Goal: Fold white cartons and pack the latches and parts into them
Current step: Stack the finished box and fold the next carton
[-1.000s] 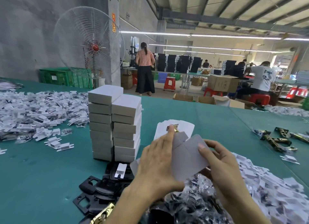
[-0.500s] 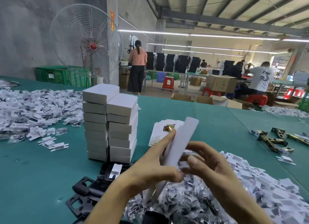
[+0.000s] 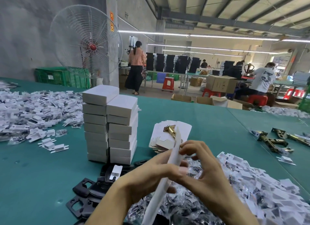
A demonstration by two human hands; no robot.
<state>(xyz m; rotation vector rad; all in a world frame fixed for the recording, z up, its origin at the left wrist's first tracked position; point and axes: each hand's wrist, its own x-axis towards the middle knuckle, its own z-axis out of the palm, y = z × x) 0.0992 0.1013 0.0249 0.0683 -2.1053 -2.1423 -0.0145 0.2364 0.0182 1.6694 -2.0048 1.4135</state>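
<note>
We find the left hand [image 3: 147, 174] gripping a flat carton [image 3: 174, 149] edge-on, the right hand [image 3: 206, 172] pinching its upper edge. Left of them, a stack [image 3: 110, 124] of closed cartons; contents unseen.

No legible text, pillar sign [image 3: 112, 21] blurred

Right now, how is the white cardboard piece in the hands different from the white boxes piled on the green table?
The flat white cardboard carton is thin and unfolded; the stacked white boxes are folded into closed blocks. The carton tilts in the air, gripped by the left hand and right hand; the boxes lie level on the green table. It is one; they are many. Both are plain white cardboard.
</note>
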